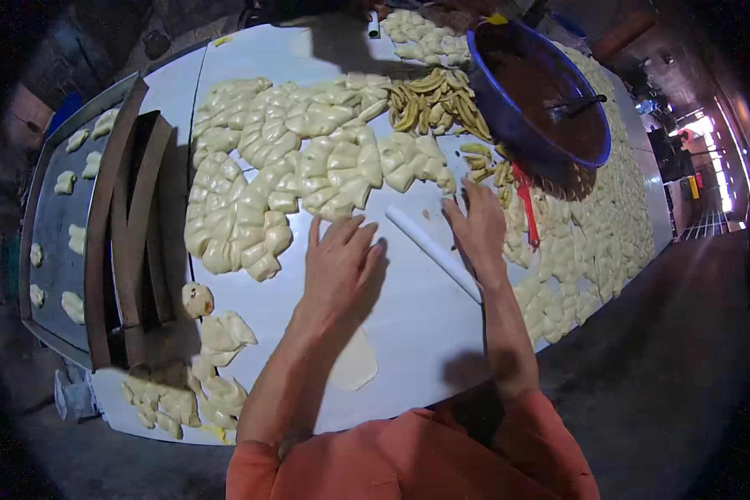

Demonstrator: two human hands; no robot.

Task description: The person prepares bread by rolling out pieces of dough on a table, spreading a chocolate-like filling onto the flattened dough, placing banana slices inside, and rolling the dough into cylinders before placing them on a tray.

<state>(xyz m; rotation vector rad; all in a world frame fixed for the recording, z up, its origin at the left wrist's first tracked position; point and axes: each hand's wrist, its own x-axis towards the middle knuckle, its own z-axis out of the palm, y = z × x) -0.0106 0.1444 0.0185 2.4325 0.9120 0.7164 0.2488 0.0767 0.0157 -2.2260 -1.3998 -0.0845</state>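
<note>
Many plump dough pieces [242, 212] spread across our white table [408, 333] in the head view. Our left hand [339, 260] is at their near edge, fingers loosely parted, its grip released. Our right hand [478, 227] reaches toward the dough's right end, beside a slanting white rolling pin [429, 249]; we cannot tell whether its grip holds anything. One flat dough sheet [356, 364] lies just right of our left forearm [283, 375]. Beyond and beside our right hand we see yellowish strips [436, 102], a red utensil [526, 205] and a blue bowl [506, 123] of brown mixture [525, 83].
</note>
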